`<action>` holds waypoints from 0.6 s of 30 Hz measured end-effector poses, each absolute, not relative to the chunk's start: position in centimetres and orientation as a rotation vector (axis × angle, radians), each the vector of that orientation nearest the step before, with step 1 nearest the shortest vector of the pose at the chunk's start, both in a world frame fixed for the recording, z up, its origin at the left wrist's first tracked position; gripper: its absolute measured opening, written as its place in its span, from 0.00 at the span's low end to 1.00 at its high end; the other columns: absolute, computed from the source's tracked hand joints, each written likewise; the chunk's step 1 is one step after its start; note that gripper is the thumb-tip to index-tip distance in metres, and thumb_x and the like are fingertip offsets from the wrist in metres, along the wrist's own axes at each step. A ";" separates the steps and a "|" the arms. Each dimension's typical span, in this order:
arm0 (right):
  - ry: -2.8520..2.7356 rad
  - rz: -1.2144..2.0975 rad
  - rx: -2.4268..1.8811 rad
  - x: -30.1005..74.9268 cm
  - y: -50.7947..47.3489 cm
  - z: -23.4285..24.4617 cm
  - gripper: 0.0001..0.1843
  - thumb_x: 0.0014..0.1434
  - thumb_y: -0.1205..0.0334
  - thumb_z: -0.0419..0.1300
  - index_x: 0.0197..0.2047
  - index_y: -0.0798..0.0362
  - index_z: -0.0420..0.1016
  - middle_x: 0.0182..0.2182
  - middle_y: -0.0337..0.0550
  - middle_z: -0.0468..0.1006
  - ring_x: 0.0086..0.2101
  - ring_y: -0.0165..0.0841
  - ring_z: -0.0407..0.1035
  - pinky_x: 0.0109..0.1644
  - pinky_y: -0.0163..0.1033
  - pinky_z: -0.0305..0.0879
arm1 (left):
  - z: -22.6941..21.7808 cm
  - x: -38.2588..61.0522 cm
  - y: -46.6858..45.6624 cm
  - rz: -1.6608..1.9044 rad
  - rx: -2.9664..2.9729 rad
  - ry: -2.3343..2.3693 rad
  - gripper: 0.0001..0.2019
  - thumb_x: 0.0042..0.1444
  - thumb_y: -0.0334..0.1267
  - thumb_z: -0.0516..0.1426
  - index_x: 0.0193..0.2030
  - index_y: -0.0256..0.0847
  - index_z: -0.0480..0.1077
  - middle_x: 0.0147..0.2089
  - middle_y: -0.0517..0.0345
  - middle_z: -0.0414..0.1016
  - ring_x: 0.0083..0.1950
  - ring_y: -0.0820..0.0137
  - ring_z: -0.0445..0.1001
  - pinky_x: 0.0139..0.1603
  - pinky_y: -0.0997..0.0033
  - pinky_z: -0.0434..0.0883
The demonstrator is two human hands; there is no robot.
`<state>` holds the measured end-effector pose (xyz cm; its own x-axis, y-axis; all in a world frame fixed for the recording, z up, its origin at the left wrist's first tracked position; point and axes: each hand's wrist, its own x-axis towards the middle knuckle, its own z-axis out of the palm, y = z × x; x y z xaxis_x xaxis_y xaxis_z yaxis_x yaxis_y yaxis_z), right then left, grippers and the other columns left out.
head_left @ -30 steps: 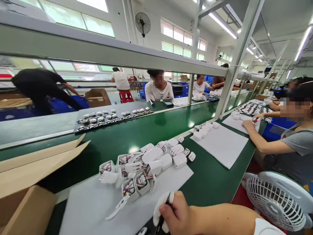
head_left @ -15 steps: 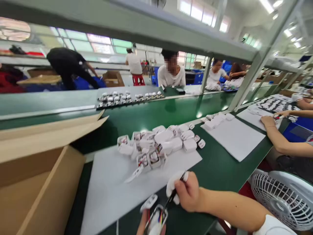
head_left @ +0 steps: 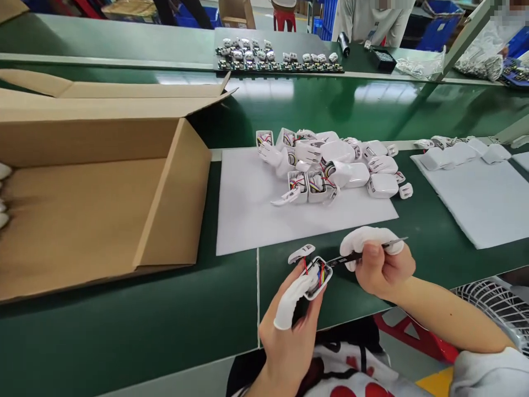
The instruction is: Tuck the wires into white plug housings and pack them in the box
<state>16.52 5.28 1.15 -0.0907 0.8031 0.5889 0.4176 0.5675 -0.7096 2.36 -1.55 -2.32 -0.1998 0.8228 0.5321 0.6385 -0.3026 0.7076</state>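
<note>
The fingers (head_left: 276, 309) of your left hand (head_left: 287, 342) pinched a small white housing (head_left: 326, 280) by its sides, above the worktop (head_left: 198, 331) near its front edge, with the hollow side facing you. A white cover (head_left: 289, 305) sheathed one of those fingers. Coloured wires (head_left: 321, 273) lay inside the housing, and a red lead (head_left: 305, 266) ran to a small white piece (head_left: 301, 253) just beyond it. Your right hand (head_left: 384, 268), also wearing white on its fingers, gripped a slim black tool (head_left: 347, 258) against the thumb. One end of the tool reached the housing's rim; whether it touched the wires was hard to tell at that size. Beyond your hands, a white sheet (head_left: 248, 220) bore a cluster of white parts (head_left: 336, 151), several with wires showing. To your left, a cardboard box (head_left: 173, 204) stood on the worktop.
</note>
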 end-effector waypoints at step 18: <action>-1.883 0.075 -0.970 15.7 5.2 1.8 0.09 0.61 0.69 0.49 0.30 0.51 0.65 0.20 0.39 0.75 0.19 0.30 0.70 0.21 0.32 0.65 | -2.1 2.3 -1.5 1.505 1.914 1.728 0.16 0.50 0.28 0.63 0.47 0.38 0.71 0.45 0.53 0.78 0.42 0.67 0.78 0.44 0.72 0.77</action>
